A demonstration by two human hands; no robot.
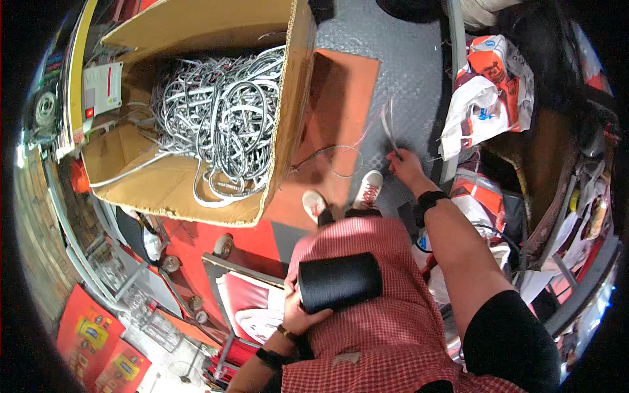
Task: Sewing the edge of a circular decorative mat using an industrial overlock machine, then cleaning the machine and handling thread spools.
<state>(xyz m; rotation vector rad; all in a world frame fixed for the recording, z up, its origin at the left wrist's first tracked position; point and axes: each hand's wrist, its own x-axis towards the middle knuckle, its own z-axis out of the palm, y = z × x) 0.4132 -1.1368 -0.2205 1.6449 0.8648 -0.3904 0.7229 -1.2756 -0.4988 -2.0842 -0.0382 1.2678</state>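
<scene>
My left hand point(300, 316) is wrapped round the left end of a black cylindrical spool point(341, 281), which looks wound with fine black thread. The spool lies on its side against a red checked apron point(373, 327). Out to the right, my right hand point(407, 168) is closed on a few thin pale strands point(391, 124) that stick up from its fingers. A fine loose thread point(337, 149) curves across the floor to the left of that hand. Both wrists wear dark bands.
A big open cardboard box point(282, 131) at the upper left holds tangled grey and white cords point(219, 118). White and orange sacks point(488, 98) stand on the right. A wheeled frame point(216, 262) is at the lower left. Floor mats are grey point(406, 65), orange and red.
</scene>
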